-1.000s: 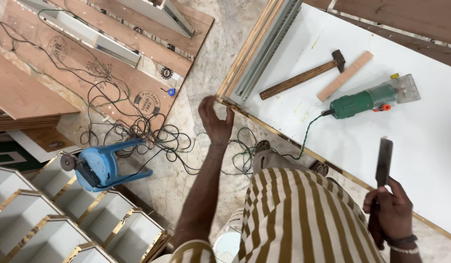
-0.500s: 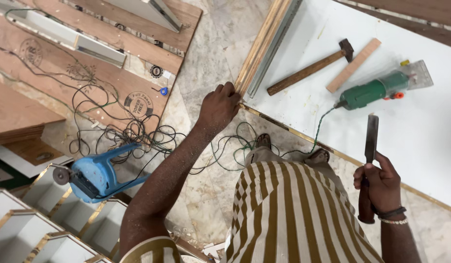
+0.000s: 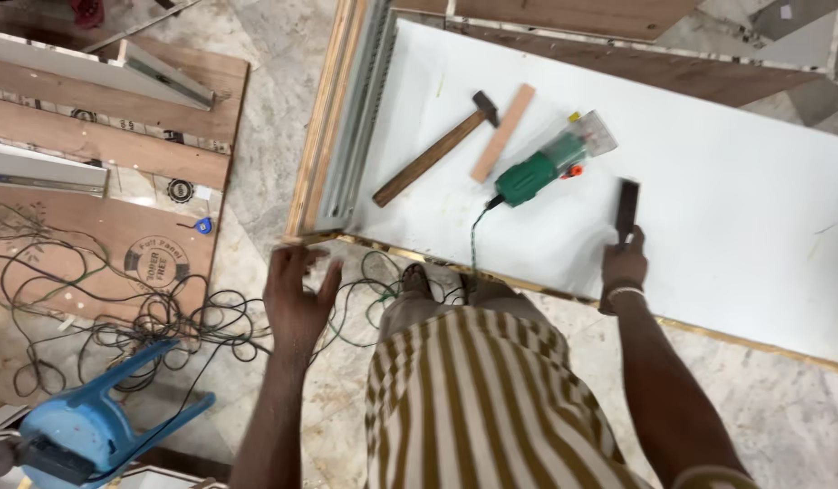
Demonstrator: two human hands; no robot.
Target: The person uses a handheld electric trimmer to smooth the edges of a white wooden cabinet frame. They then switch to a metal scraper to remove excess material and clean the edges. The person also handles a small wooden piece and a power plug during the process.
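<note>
My right hand (image 3: pixel 624 266) grips a dark flat hand tool (image 3: pixel 626 208) by its lower end, held over the white board (image 3: pixel 709 199) near its front edge. My left hand (image 3: pixel 297 294) hovers with fingers spread just below the board's near left corner, holding nothing. On the board lie a wooden-handled hammer (image 3: pixel 434 149), a short wooden strip (image 3: pixel 503 132) and a green power tool (image 3: pixel 546 168) whose cord runs off the front edge. My striped shirt fills the lower middle.
Long wooden and metal strips (image 3: pixel 333 127) lie along the board's left edge. Plywood sheets (image 3: pixel 102 163) and tangled black cables (image 3: pixel 147 317) cover the floor at left. A blue stool-like object (image 3: pixel 84 426) sits at the lower left. Marble floor surrounds everything.
My left hand has come off the board's corner and dropped lower with fingers spread. My right hand has moved up over the board with the dark tool. The view has shifted right.
</note>
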